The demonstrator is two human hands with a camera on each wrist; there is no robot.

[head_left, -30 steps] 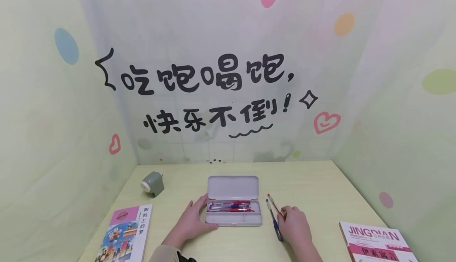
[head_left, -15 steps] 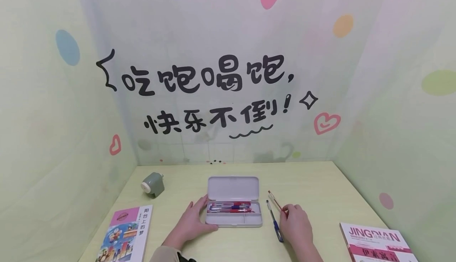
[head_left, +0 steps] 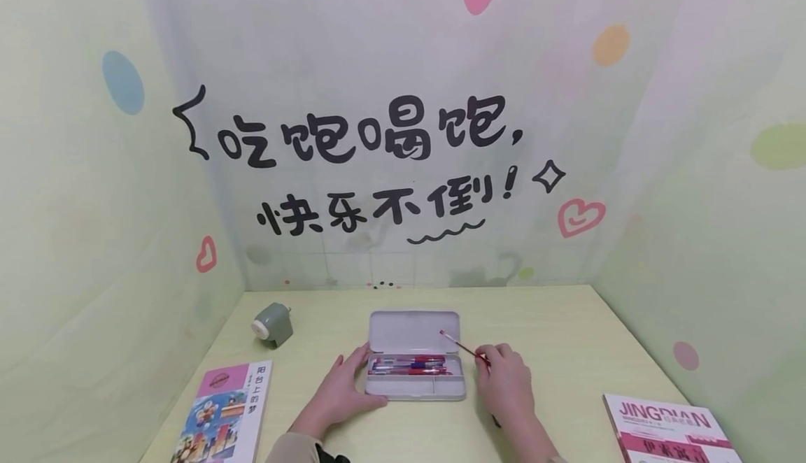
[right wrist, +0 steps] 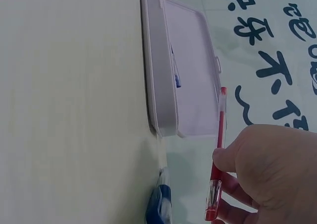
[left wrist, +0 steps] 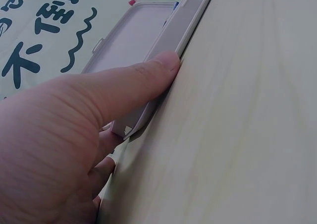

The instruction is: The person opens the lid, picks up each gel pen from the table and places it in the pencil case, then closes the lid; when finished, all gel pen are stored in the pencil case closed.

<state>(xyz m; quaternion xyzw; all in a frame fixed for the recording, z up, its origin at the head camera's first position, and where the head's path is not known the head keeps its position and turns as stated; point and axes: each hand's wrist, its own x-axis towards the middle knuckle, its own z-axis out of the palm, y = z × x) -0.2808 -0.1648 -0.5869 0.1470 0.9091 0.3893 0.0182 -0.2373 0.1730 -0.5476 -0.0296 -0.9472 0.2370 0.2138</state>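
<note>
A pale lilac pencil case (head_left: pixel 412 398) lies on the table with its lid (head_left: pixel 413 331) raised. Several red and blue pens (head_left: pixel 409 365) lie in its rear compartment. At the case's left end, my left hand (head_left: pixel 340 393) holds it, thumb against the front wall and fingers round the side. My right hand (head_left: pixel 506 382), just right of the case, pinches a red gel pen (right wrist: pixel 221 125) above the table, tip end pointing up-left. A blue-capped pen (right wrist: pixel 159 204) rests on the table by the case's right end; my right hand mostly hides it in the head view.
A grey-green pencil sharpener (head_left: pixel 273 324) stands at the back left of the wooden table (head_left: pixel 535 316). One book (head_left: pixel 223 414) lies at the front left, another (head_left: pixel 667 429) at the front right. Printed fabric walls enclose the table on three sides.
My right hand has lifted the red pen off the table and carried it left toward the case. The left hand has kept its hold on the case.
</note>
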